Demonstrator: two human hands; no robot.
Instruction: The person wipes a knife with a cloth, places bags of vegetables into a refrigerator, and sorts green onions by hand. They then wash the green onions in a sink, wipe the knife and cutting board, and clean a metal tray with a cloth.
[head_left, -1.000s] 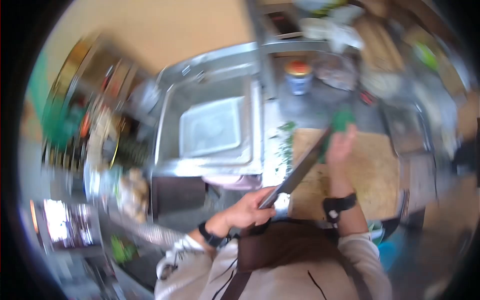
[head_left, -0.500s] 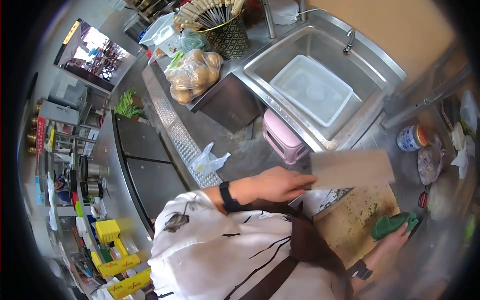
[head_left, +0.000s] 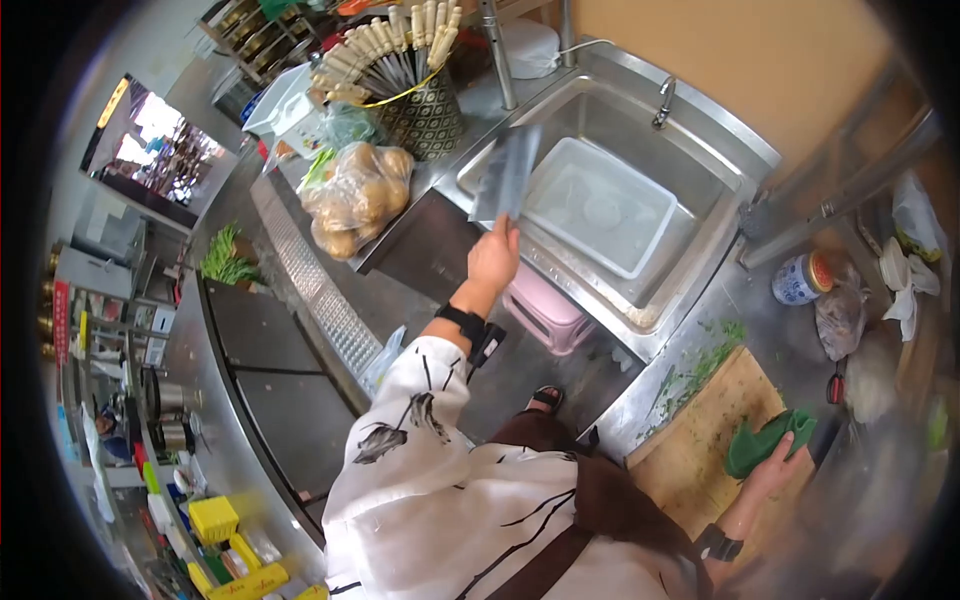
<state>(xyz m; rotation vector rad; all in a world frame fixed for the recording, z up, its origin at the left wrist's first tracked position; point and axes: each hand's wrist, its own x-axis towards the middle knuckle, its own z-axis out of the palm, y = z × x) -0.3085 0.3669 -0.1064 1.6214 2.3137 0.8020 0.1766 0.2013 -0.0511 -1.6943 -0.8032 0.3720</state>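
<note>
Sink (head_left: 700, 130) as landmark. Inside it a white tub (head_left: 598, 205) fills most of the basin; I see only narrow gaps along its walls. Tap (head_left: 662, 98) overhangs the far rim. Left of the sink, a utensil holder (head_left: 425, 115) and a bag of potatoes (head_left: 355, 195) crowd the surface. Below the sink, a pink stool (head_left: 545, 310) stands on the floor; bare floor lies beside it.

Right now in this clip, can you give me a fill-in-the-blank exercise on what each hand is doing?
1. The left hand holds a ____ toward the sink.
2. The right hand presses a ____ cloth on the cutting board.
3. The white tub sits inside the ____.
Missing words: cleaver; green; sink
</note>
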